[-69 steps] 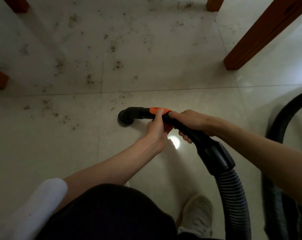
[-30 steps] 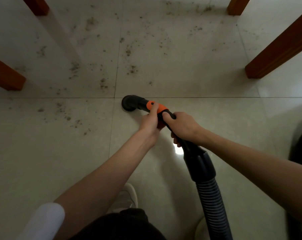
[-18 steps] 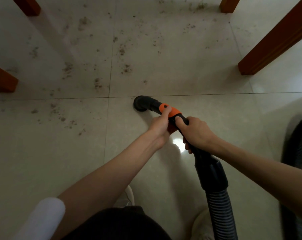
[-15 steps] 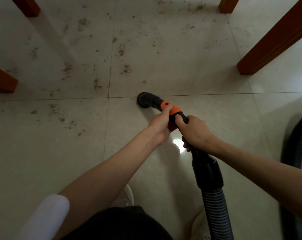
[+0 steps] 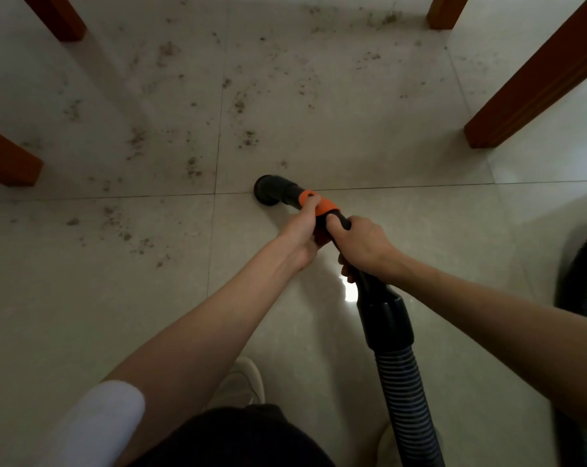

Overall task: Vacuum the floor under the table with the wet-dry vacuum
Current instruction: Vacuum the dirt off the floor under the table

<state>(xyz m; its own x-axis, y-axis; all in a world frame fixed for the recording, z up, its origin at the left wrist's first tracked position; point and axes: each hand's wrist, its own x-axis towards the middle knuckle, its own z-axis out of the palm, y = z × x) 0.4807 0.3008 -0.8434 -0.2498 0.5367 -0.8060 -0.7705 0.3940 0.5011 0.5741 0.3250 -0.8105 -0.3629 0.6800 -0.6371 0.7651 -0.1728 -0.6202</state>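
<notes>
The black vacuum nozzle (image 5: 268, 192) sits mouth-down on the pale tile floor (image 5: 369, 139), right on a grout line. Behind it the wand carries an orange collar (image 5: 320, 203). My left hand (image 5: 300, 230) grips the wand at that collar, thumb over the orange part. My right hand (image 5: 359, 246) grips the black wand just behind. A ribbed black hose (image 5: 406, 392) runs from the wand toward the bottom edge. Dark crumbs of dirt (image 5: 248, 139) lie scattered ahead and to the left of the nozzle.
Brown wooden table legs stand at the right (image 5: 534, 79), far right back (image 5: 445, 10), left (image 5: 7, 158) and far left back (image 5: 57, 16). Another loop of hose (image 5: 582, 267) lies at the right edge. My light shoe (image 5: 239, 382) is below.
The nozzle has slid forward and a little left onto the grout line, both hands moving with it. Earlier it swept from left to right across the near tile.
</notes>
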